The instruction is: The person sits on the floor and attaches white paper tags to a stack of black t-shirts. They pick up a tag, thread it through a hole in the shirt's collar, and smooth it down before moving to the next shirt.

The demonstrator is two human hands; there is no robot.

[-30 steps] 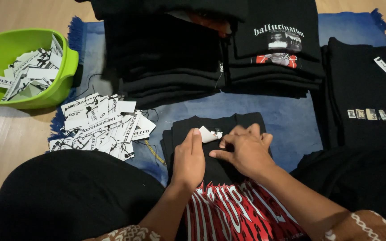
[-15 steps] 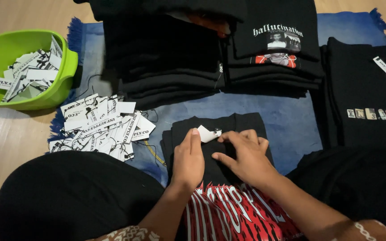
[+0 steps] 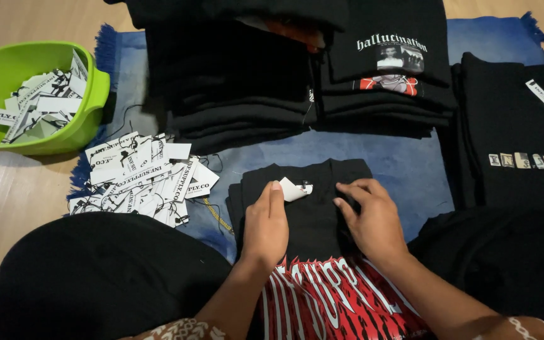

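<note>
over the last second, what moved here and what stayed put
The right hand slid right along the collar of the folded black shirt, away from the small white tag, and now presses the cloth flat. The left hand stayed at the tag, fingertips on its left edge. The loose tag pile, the green bowl and the stacks of black shirts did not move.

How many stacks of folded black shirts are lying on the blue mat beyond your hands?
3: a tall left stack, a middle stack topped by a printed shirt, and a stack at the right edge with a white tag. More may lie outside the frame.
</note>
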